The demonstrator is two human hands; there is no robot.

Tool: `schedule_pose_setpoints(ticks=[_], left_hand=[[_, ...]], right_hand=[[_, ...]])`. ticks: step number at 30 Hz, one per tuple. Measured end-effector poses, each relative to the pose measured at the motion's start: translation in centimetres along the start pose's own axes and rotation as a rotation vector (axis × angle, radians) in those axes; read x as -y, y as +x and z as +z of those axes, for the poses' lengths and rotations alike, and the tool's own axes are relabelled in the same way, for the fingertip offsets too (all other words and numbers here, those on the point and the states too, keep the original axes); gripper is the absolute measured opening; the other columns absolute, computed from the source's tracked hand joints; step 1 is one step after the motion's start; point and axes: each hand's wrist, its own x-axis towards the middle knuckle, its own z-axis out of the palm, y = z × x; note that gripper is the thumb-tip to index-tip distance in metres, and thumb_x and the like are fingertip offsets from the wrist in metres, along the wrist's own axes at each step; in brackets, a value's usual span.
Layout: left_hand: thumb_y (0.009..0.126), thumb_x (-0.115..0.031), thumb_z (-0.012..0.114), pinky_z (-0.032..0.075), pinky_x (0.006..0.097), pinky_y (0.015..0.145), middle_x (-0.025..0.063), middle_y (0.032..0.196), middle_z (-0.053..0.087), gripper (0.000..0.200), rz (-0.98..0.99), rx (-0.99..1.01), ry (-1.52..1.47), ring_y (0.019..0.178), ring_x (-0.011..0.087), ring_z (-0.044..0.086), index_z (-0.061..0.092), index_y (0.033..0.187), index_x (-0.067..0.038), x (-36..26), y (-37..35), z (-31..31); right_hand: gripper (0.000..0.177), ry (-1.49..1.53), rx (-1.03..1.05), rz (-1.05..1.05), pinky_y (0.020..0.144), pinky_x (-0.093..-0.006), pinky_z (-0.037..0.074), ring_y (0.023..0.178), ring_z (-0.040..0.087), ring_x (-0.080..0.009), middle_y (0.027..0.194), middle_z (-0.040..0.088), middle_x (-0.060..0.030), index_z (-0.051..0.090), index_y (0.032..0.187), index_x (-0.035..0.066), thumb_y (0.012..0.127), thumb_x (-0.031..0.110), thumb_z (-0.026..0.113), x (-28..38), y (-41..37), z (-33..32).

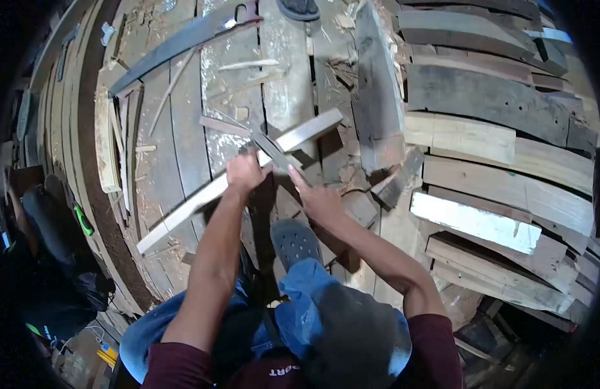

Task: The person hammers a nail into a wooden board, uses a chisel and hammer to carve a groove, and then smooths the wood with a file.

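A long, pale wooden beam (pixel 203 196) lies diagonally in front of me, rising toward the upper right. My left hand (pixel 245 171) is closed at the beam's near edge, fingers curled over it. Across the beam runs a narrow grey tool (pixel 269 148), its exact kind unclear. My right hand (pixel 318 201) is closed round the tool's near end, the index finger stretched along it. A thin strip of wood (pixel 223 126) meets the tool's far end. Part of what lies under my left hand is hidden.
A large handsaw (pixel 177 50) lies at the upper left on the plank floor (pixel 183 107). An upright dark timber block (pixel 376 97) stands right of the beam. Rows of stacked boards (pixel 488 94) fill the right. My shoe (pixel 296 242) is below the beam; another foot (pixel 299 8) shows at the top.
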Motion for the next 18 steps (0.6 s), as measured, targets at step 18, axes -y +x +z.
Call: schedule_pose_setpoints(ticks=[18], left_hand=[[0.074, -0.054, 0.070, 0.052, 0.0471, 0.070, 0.0215, 0.080, 0.068, 0.062, 0.043, -0.057, -0.008, 0.076, 0.0383, 0.067, 0.059, 0.102, 0.000, -0.4, -0.4, -0.6]], right_hand=[[0.062, -0.059, 0.084, 0.322, 0.046, -0.0468, 0.049, 0.050, 0.061, -0.0338, 0.058, 0.060, -0.0163, 0.024, 0.150, 0.022, 0.094, 0.021, 0.051, -3.3, 0.5, -1.2]])
